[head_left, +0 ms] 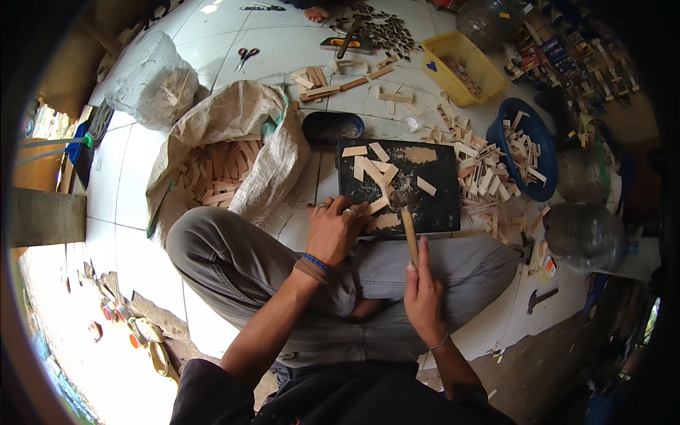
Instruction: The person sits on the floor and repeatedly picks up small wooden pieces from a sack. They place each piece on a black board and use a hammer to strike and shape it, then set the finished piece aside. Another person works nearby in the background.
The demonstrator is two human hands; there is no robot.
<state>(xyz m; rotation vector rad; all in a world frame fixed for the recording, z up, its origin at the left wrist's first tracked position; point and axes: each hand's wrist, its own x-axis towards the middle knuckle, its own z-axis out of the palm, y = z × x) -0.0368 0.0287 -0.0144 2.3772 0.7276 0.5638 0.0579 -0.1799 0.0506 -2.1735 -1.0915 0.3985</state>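
Observation:
My right hand is wrapped round the wooden handle of a hammer, its head over a black board in front of my crossed legs. My left hand bends over the board's near left edge, its fingertips closed on a small wooden piece right beside the hammer head. The exact pinch is partly hidden by my fingers. Several more pale wooden pieces lie scattered on the board among sawdust.
Left of the board stands an open white sack of wooden strips. A dark blue oval dish sits behind. To the right are a heap of wooden pieces, a blue basin and a yellow tub. A second hammer lies at right.

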